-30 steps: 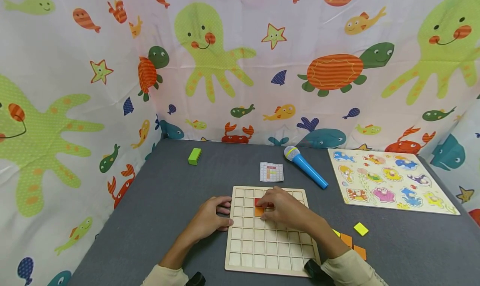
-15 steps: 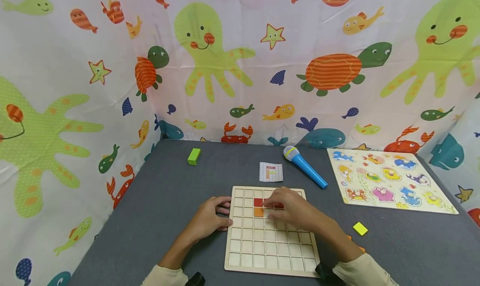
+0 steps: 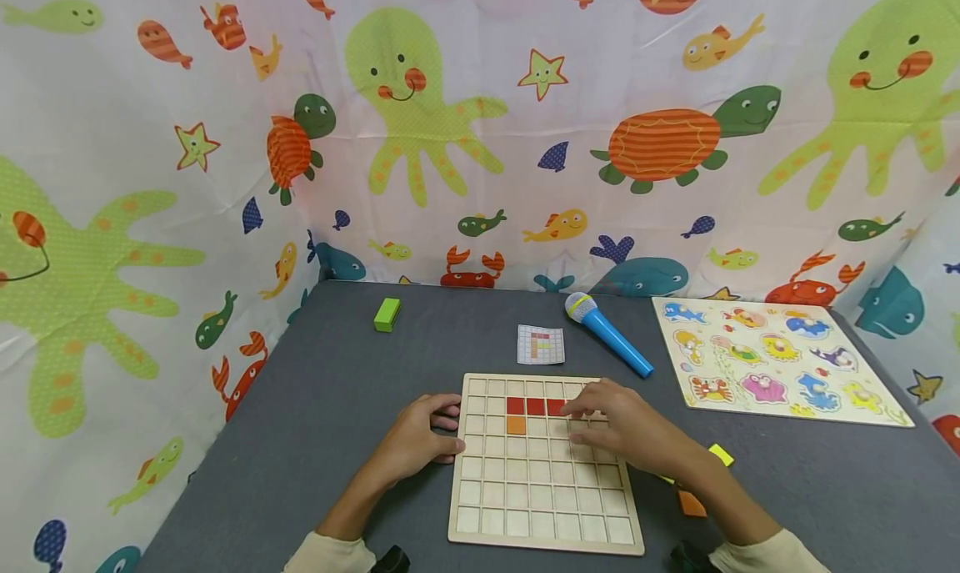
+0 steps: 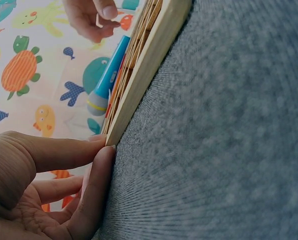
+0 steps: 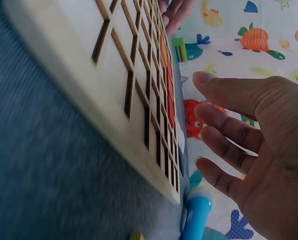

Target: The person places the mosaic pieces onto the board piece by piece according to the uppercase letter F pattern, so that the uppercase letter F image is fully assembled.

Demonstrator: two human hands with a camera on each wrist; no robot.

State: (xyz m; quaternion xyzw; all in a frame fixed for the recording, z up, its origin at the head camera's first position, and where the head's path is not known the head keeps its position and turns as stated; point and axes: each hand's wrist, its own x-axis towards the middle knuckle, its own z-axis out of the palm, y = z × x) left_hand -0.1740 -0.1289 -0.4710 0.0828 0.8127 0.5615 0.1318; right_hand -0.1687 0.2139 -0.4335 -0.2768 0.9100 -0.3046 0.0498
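Observation:
A wooden grid board (image 3: 543, 506) lies flat on the dark table. Red square tiles (image 3: 536, 406) sit in a row in its upper cells, with an orange tile (image 3: 516, 425) below the leftmost red one. My left hand (image 3: 423, 431) holds the board's left edge; the left wrist view shows thumb and a fingertip meeting at that edge. Over the board's upper right part is my right hand (image 3: 622, 427), its fingertips beside the rightmost red tile. The right wrist view shows the fingers (image 5: 224, 122) loosely bent and apart, nothing between them.
Yellow tiles (image 3: 722, 454) and an orange tile (image 3: 691, 504) lie right of the board, partly behind the right arm. Beyond the board are a printed grid card (image 3: 540, 344), a blue toy microphone (image 3: 611, 337) and a green block (image 3: 387, 315). A sea-animal puzzle (image 3: 780, 360) lies at the right.
My right hand has slid rightward along the top red row, uncovering the red tiles to its left. My left hand has kept its place on the board's edge.

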